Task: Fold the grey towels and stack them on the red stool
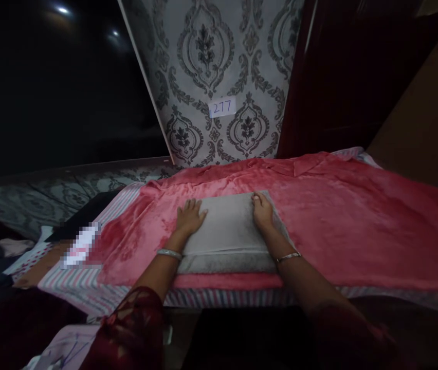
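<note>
A grey folded cloth [226, 223] lies on a red plush blanket [358, 221]. Its upper face looks smooth, while a fluffier grey strip shows along the near edge and at the right side. My left hand [190, 218] rests flat on the cloth's far left part, fingers stretched and slightly spread. At the far right corner, my right hand [262, 209] has its fingers curled and closed on the cloth's edge. The right fingertips are partly hidden.
The blanket covers a striped sheet [76, 280], seen along the near and left edges. Patterned wallpaper [207, 46] with a paper label [222, 106] rises behind. A large black screen [60, 87] stands at left, a dark red panel [330, 77] at right. Assorted items crowd the left.
</note>
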`<state>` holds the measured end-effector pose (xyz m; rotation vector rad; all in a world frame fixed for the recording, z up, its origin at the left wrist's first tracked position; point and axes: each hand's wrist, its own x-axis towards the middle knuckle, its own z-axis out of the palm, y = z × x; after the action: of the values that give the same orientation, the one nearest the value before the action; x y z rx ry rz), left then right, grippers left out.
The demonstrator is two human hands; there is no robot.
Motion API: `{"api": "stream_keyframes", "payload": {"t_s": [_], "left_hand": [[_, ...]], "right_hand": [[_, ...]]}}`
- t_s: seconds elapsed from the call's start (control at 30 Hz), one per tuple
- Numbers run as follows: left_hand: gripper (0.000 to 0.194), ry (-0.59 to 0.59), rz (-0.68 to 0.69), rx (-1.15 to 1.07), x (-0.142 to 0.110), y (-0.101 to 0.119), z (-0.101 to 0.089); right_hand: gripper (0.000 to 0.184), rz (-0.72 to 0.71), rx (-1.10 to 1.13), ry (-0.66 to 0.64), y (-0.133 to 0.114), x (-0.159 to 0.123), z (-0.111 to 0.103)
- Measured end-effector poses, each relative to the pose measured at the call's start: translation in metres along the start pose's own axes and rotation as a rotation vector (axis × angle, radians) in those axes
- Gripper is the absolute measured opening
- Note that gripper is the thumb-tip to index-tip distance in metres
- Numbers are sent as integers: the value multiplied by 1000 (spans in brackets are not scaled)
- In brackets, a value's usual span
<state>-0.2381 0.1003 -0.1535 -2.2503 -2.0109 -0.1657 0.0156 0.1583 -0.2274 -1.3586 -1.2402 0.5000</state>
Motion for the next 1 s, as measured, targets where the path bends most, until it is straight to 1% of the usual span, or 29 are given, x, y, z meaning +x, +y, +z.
{"api": "stream_keyframes", "payload": {"t_s": [0.07, 0.1, 0.17, 0.2, 0.27, 0.33, 0.4, 0.47, 0.53, 0.57, 0.63, 0.7, 0.83, 0.93, 1.0], "left_hand": [[58, -14, -25, 2, -12, -18, -7], [57, -27, -46, 7, -17, -23, -11], [55, -34, -88, 32, -22, -22, -22], [53, -20, -90, 47, -23, -15, -27], [52, 19, -39, 59, -27, 8, -35], [54, 19, 75, 33, -34, 41, -36], [57, -61, 221, -28, -47, 76, -28], [60, -137, 332, -75, -62, 104, -16], [61, -157, 366, -92, -76, 121, -4], [61, -151, 362, -90, -81, 124, 0], [62, -138, 341, -76, -88, 120, 3], [65, -140, 296, -48, -92, 105, 0], [70, -128, 95, 37, -104, 57, -8], [66, -109, -42, 56, -121, 22, -9], [63, -119, -106, 46, -133, 3, -9]], "right_hand": [[57, 17, 1, 1, -5, 0, -1], [57, 17, -9, -2, -8, 1, -2], [55, 1, -51, -25, -15, 3, -4], [54, -8, -75, -40, -20, 4, -5], [54, -19, -110, -72, -29, 5, -9], [54, -71, -167, -118, -38, 0, -16], [55, -182, -287, -184, -43, -13, -26], [56, -283, -463, -263, -45, -34, -36], [54, -319, -622, -329, -45, -56, -45], [53, -321, -684, -354, -44, -65, -48], [51, -320, -758, -382, -44, -77, -51], [50, -312, -783, -383, -45, -80, -51], [49, -316, -786, -370, -47, -77, -50], [49, -322, -787, -358, -48, -77, -50], [50, -313, -789, -363, -49, -79, -50]]}}
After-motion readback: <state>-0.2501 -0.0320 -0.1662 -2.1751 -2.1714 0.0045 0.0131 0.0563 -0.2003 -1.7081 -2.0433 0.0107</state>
